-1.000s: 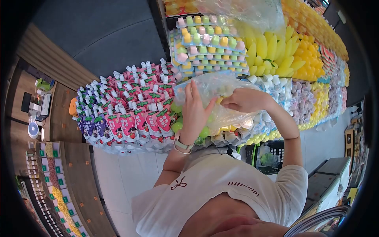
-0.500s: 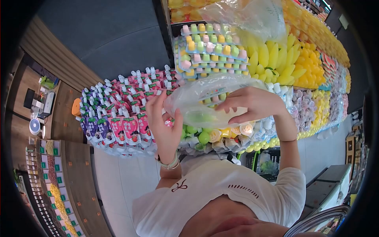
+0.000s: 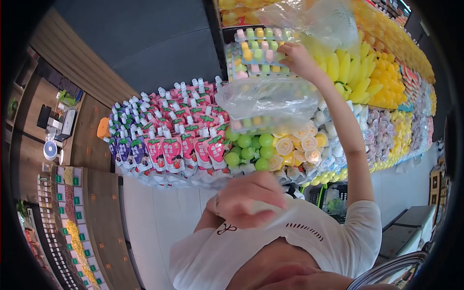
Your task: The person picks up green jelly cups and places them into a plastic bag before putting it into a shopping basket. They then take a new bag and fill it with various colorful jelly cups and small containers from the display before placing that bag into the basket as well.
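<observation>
My right hand reaches over the display, its fingers pinching the right edge of a clear blister pack of pink, yellow and green cube-shaped sweets. More such packs lie stacked around it. A clear plastic bag lies over the front of the stack, touched by neither hand. My left hand is in front of my chest, blurred by motion, and its fingers look curled. Whether it holds anything cannot be made out. Just beyond it are green ball-shaped jellies and clear round cups.
Pink spouted pouches and purple ones stand to the left. Yellow banana-shaped packs lie right of my right hand, under another clear bag. A black basket is low beside my body.
The plastic bag was between both hands and now lies on the display. My right hand has moved up to the blister packs; my left hand has drawn back towards my chest.
</observation>
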`<state>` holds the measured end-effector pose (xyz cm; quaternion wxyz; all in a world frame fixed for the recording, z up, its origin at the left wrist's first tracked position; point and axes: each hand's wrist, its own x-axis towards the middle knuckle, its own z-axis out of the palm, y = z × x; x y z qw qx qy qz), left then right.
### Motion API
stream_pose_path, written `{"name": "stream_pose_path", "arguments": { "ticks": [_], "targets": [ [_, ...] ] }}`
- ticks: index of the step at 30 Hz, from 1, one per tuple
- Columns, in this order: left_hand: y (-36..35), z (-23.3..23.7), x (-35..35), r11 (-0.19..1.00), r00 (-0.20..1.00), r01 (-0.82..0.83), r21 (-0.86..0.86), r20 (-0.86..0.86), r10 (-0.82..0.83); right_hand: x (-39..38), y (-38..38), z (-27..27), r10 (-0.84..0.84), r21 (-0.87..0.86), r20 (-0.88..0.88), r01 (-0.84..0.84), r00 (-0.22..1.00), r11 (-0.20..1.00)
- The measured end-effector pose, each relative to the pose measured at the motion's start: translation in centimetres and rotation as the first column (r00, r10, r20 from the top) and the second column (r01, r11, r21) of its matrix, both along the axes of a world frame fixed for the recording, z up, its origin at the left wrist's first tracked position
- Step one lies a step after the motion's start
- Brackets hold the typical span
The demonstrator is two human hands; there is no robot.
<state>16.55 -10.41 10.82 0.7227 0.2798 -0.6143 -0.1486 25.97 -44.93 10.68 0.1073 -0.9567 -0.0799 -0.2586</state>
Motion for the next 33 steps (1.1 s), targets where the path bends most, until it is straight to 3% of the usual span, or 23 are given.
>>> {"name": "stream_pose_path", "arguments": {
  "ticks": [2,4,5,6,8,10,13,16,19,22,23,24,25,27,30,33],
  "targets": [
    [-2.9,2.9,-1.4,0.931,0.935,0.35,-0.106,-0.016,-0.353,-0.8,1.1,0.9,-0.011,0.04,0.05,0.009,0.999,0.999],
    [-4.7,4.5,-3.6,0.727,0.706,0.674,-0.131,-0.176,-0.686,-2.0,2.4,2.4,-0.043,0.131,0.158,0.022,0.986,0.991],
    [-5.5,5.1,-4.6,0.653,0.629,0.735,-0.181,-0.178,-0.757,-3.1,3.2,3.4,-0.075,0.203,0.238,0.026,0.968,0.979],
    [-6.1,5.7,-5.8,0.573,0.546,0.787,-0.229,-0.173,-0.82,-4.1,4.0,4.3,-0.112,0.275,0.314,0.022,0.943,0.961],
    [-6.9,6.3,-6.9,0.419,0.382,0.872,-0.254,-0.184,-0.906,-5.9,5.5,5.6,-0.063,0.614,0.52,-0.322,0.852,0.72],
    [-7.2,6.7,-7.4,0.266,0.213,0.939,-0.219,-0.236,-0.948,-8.0,6.1,6.6,-0.168,0.6,0.65,-0.365,0.741,0.712],
    [-6.2,8.1,-7.6,0.131,-0.011,0.948,-0.29,-0.44,-0.898,-10.1,6.8,6.3,-0.093,0.646,0.704,-0.58,0.704,0.497],
    [-6.3,7.9,-7.5,0.04,-0.098,0.963,-0.266,-0.484,-0.869,-10.6,7.2,4.0,0.081,0.627,0.603,-0.534,0.794,0.568],
    [-7.8,5.8,-7.1,0.34,0.307,0.907,-0.247,-0.164,-0.937,-10.8,6.7,2.3,0.135,0.661,0.472,-0.451,0.871,0.599],
    [-6.0,4.6,-2.6,0.73,0.735,0.675,-0.108,0.014,-0.678,-11.5,5.2,0.4,0.184,0.645,0.316,-0.353,0.931,0.678],
    [-4.0,4.0,-0.9,0.97,0.96,0.238,0.044,0.143,-0.242,-11.8,4.8,0.1,0.196,0.633,0.261,-0.321,0.945,0.705],
    [-2.8,3.2,0.5,0.955,0.917,-0.277,0.109,0.326,0.229,-12.0,5.0,0.7,0.229,0.572,0.23,-0.322,0.946,0.754],
    [-2.9,1.7,1.1,0.684,0.677,-0.729,0.022,0.173,0.715,-12.1,5.7,1.7,0.258,0.509,0.196,-0.323,0.946,0.798],
    [-3.7,0.4,3.9,0.142,0.214,-0.942,0.305,0.215,0.953,-11.8,7.1,2.7,0.316,0.466,0.134,-0.342,0.939,0.816],
    [-3.9,-2.7,7.6,0.003,0.108,-0.968,0.252,0.403,0.909,-11.5,8.3,2.5,0.32,0.371,0.078,-0.325,0.944,0.87],
    [-3.4,-4.1,8.4,0.111,0.266,-0.826,0.552,0.21,0.941,-11.6,8.9,2.3,0.366,0.317,-0.032,-0.338,0.93,0.886]
  ]
}}
